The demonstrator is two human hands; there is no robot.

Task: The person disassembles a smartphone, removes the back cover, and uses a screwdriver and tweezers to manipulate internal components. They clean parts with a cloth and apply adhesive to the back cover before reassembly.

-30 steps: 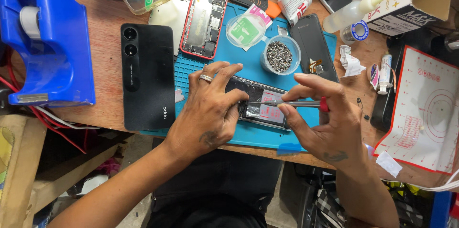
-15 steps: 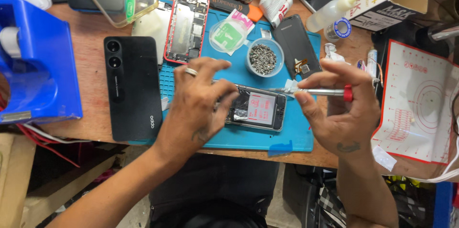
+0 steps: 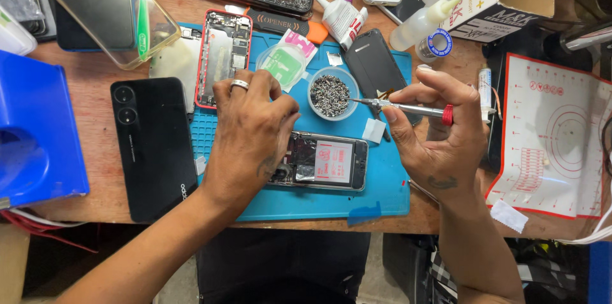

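Red-and-white label (image 3: 333,162) on opened phone (image 3: 325,162)

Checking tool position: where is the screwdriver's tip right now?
Head view, right of centre: the screwdriver in the right hand points its tip into the screw cup.

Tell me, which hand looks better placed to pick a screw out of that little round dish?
Probably the right hand: it holds the screwdriver, whose tip already points into the dish of screws. The left hand rests on the opened phone, steadying it on the blue mat.
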